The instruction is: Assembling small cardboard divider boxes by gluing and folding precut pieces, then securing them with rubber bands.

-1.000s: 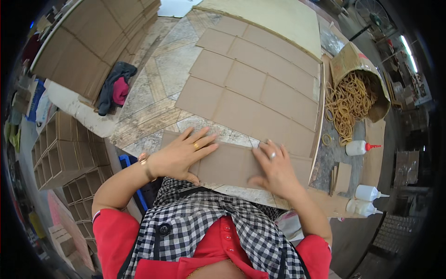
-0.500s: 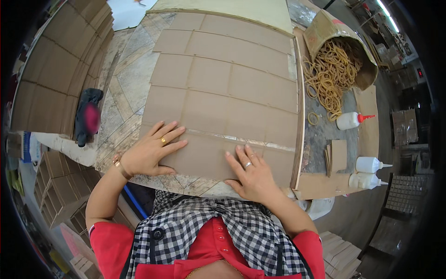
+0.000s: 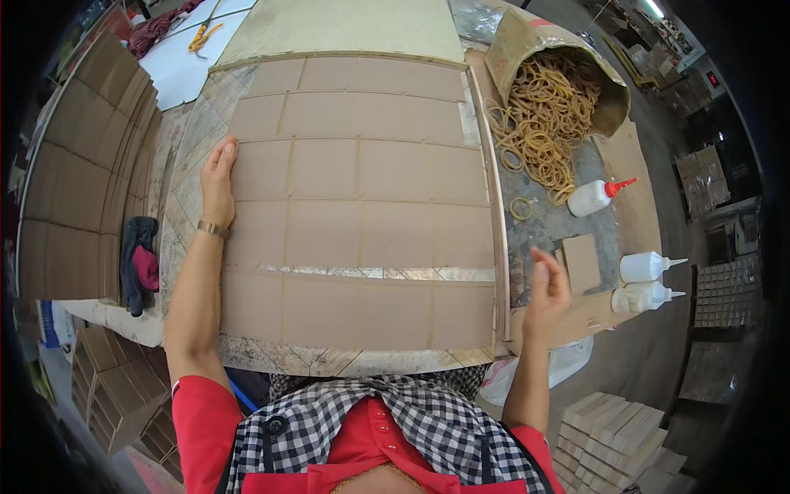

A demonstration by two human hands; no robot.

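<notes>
Rows of flat brown cardboard pieces (image 3: 395, 239) cover the tabletop (image 3: 321, 362), which has a wood-pattern surface. A gap separates the nearest cardboard row (image 3: 362, 313) from the row beyond it. My left hand (image 3: 219, 183) lies on edge along the left side of the far rows, its straight fingers against the cardboard ends. To the right, my right hand (image 3: 550, 295) is raised beyond the wooden strip (image 3: 496, 214) that borders the rows. Its fingers are loosely bent and apart, with nothing seen in them. Small cardboard pieces (image 3: 581, 263) stand close to it.
A tipped carton (image 3: 613, 95) spills yellow-brown rubber bands (image 3: 551, 123) at the far right. A red-capped white bottle (image 3: 591, 198) and two white nozzle bottles (image 3: 642, 267) lie at the right. Tall cardboard stacks (image 3: 70, 198) stand left, beside a dark and pink cloth (image 3: 141, 267).
My left hand has gone from the nearest rows to the left edge farther away. The right hand has lifted off the cardboard and moved right. The gap beyond the nearest row looks wider.
</notes>
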